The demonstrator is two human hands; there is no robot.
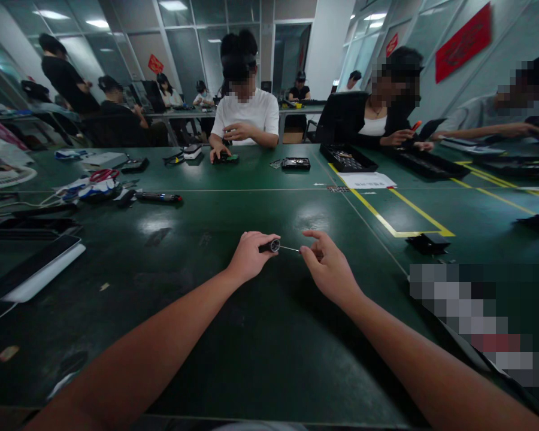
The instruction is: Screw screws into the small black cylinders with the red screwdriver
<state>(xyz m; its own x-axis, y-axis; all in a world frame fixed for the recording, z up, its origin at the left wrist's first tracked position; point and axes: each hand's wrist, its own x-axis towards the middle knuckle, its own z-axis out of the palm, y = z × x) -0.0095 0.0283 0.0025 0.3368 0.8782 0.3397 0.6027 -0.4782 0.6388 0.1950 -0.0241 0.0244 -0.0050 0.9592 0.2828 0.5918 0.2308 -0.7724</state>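
My left hand is closed around a short black cylinder with a ringed, round end facing right. From near that end a thin metal rod runs across to my right hand. There the thumb and curled fingers pinch the rod's far tip, while the index finger stretches out above. Whether rod and cylinder are joined cannot be made out. Both hands are held over the middle of the dark green table.
A long black pen-shaped tool and bundled gloves lie at the left. Near the left edge is a white-and-black device. A small black block sits right, by yellow tape. Across the table, a person in white handles a green board.
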